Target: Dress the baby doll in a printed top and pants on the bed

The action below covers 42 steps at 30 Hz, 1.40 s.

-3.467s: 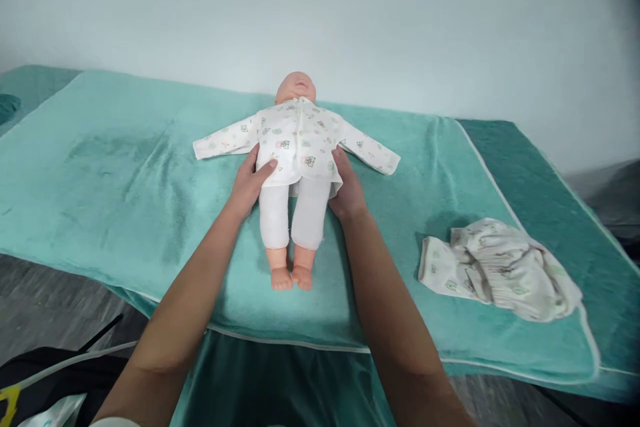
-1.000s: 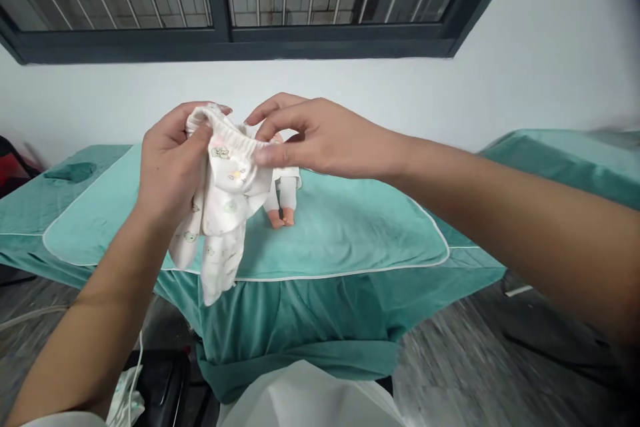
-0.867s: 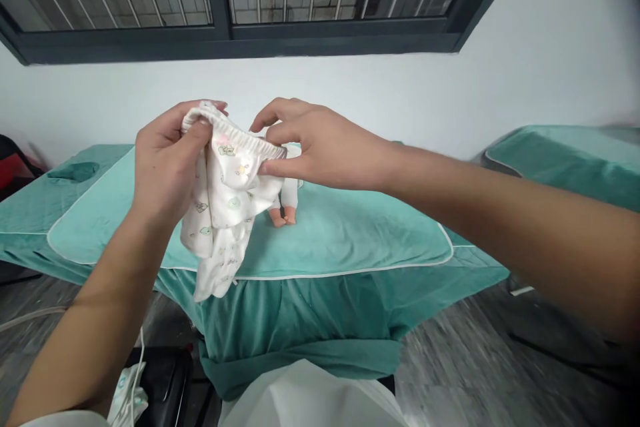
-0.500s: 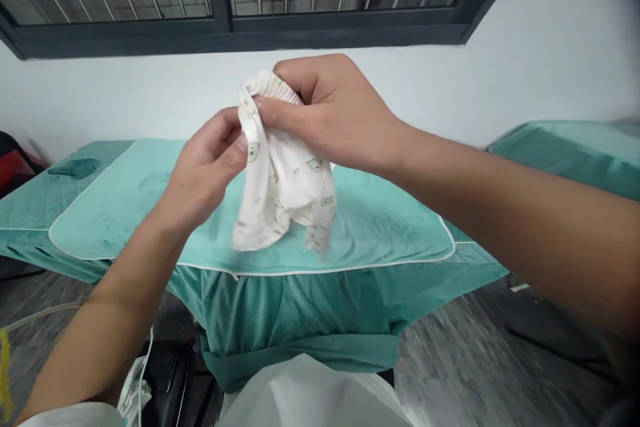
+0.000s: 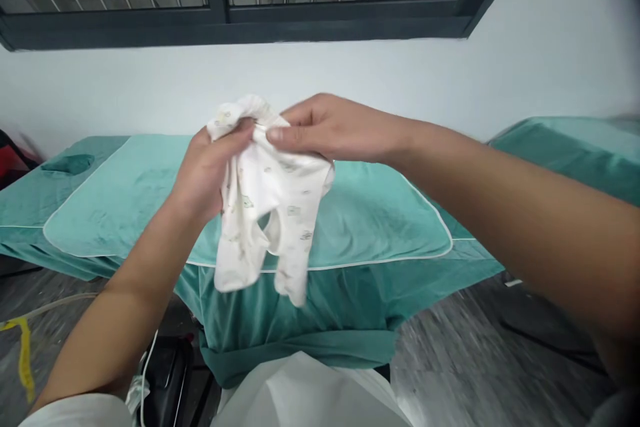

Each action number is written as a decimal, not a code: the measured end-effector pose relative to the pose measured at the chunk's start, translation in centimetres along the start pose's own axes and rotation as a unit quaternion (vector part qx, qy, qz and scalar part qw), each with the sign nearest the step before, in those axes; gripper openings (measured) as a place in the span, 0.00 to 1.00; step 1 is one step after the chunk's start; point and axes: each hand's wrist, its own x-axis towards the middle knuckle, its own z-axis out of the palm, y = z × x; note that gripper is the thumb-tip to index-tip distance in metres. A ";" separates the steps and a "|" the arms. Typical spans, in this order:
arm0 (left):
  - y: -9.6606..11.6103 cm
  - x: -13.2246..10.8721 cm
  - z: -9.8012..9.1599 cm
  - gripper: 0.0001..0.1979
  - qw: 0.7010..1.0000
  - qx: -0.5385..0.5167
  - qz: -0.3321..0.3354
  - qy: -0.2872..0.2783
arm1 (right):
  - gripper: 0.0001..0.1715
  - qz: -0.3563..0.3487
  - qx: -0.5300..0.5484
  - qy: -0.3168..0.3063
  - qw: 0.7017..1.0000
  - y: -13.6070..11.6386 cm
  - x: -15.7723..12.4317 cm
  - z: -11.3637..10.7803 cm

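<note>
Left grip: Your left hand (image 5: 207,170) was closed on the pants (image 5: 273,203), with thumb and fingers bunching the top edge at its left end.
Right grip: Your right hand (image 5: 333,130) pinched the same top edge just beside the left, thumb underneath and fingers laid flat above.
Hands: The two met at the fabric, their fingertips almost touching.
Pants: White with small prints. You held them in the air in front of you, and both legs hung loose below your hands, over the near edge of the pad (image 5: 375,213).
Pad: Light teal with a white trim. It lay flat on a darker teal bed (image 5: 300,327), whose cover draped down the front.
Cloth: A small dark teal cloth (image 5: 67,163) sat at the bed's far left end, well apart from your hands.
Second bed: Another teal bed (image 5: 575,147) stood off to your right.
Wall: A white wall (image 5: 450,80) rose behind, with a dark-framed, barred window (image 5: 225,13) above it.
Floor: The floor (image 5: 450,360) was grey. A black bag (image 5: 165,373) sat at lower left, and a yellow strap (image 5: 23,353) lay near the left edge.
</note>
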 end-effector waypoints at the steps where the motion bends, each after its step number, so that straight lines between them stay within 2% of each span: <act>1: -0.2 0.2 -0.4 0.15 1.000 -0.006 0.007 0.012 | 0.22 0.013 0.001 -0.030 0.999 0.4 -0.2 -0.2; 2: -0.4 0.4 -0.8 0.14 1.000 -0.009 0.012 0.015 | 0.20 0.022 0.002 -0.048 0.999 0.8 -0.4 -0.4; 4: -0.6 0.7 -1.5 0.13 1.000 -0.001 0.005 0.003 | 0.18 0.028 0.011 -0.048 0.998 1.5 -0.7 -0.4; 8: -0.3 0.8 -2.2 0.21 0.997 0.061 -0.032 -0.033 | 0.20 -0.004 0.047 0.013 0.999 2.0 -0.7 0.2; 11: 0.2 0.6 -1.9 0.27 0.994 0.095 -0.027 -0.052 | 0.24 -0.047 0.068 0.051 0.995 2.0 -0.3 0.9; 13: 0.3 0.2 -1.3 0.28 0.987 0.132 -0.036 -0.089 | 0.26 -0.061 0.075 0.078 0.992 2.2 0.0 1.3; 16: -0.2 -0.5 -0.3 0.23 0.969 0.181 -0.080 -0.150 | 0.29 -0.068 0.081 0.100 0.989 2.6 0.2 1.8; 18: -0.8 -0.8 -0.1 0.20 0.969 0.165 -0.101 -0.151 | 0.29 -0.068 0.086 0.101 0.989 2.9 0.1 1.8; 21: -2.0 -0.5 -0.4 0.19 0.989 0.076 -0.085 -0.094 | 0.28 -0.052 0.078 0.058 0.994 3.4 0.0 1.2; 23: -2.7 -0.1 -0.7 0.19 0.996 0.028 -0.061 -0.052 | 0.25 -0.029 0.049 -0.029 0.998 3.8 -0.1 0.8; 25: -3.3 0.1 -1.0 0.18 0.997 0.013 -0.061 -0.037 | 0.21 0.001 0.013 -0.114 0.993 4.2 -0.3 0.5; 27: -3.7 -0.1 -1.1 0.19 0.995 0.012 -0.085 -0.048 | 0.17 0.029 -0.005 -0.134 0.991 4.5 -0.4 0.6; 29: -4.1 -0.4 -1.1 0.25 0.991 0.015 -0.106 -0.079 | 0.15 0.039 0.006 -0.085 0.996 4.8 -0.6 0.7; 32: -4.4 -1.0 -1.3 0.36 0.981 0.033 -0.117 -0.150 | 0.19 0.023 0.053 0.013 0.998 5.4 -0.6 1.1; 35: -5.3 -1.2 -1.6 0.37 0.961 0.045 -0.168 -0.214 | 0.26 0.011 0.127 0.064 0.990 6.7 -0.4 2.0; 37: -6.4 -1.0 -2.0 0.37 0.959 0.025 -0.200 -0.201 | 0.30 0.021 0.192 0.078 0.978 8.1 -0.2 2.9; 39: -8.0 -0.7 -2.6 0.37 0.972 -0.012 -0.192 -0.132 | 0.31 0.046 0.236 0.058 0.969 9.8 -0.2 3.5; 42: -10.4 -0.1 -3.3 0.34 0.983 -0.055 -0.170 -0.035 | 0.28 0.097 0.243 -0.071 0.963 12.2 0.0 3.7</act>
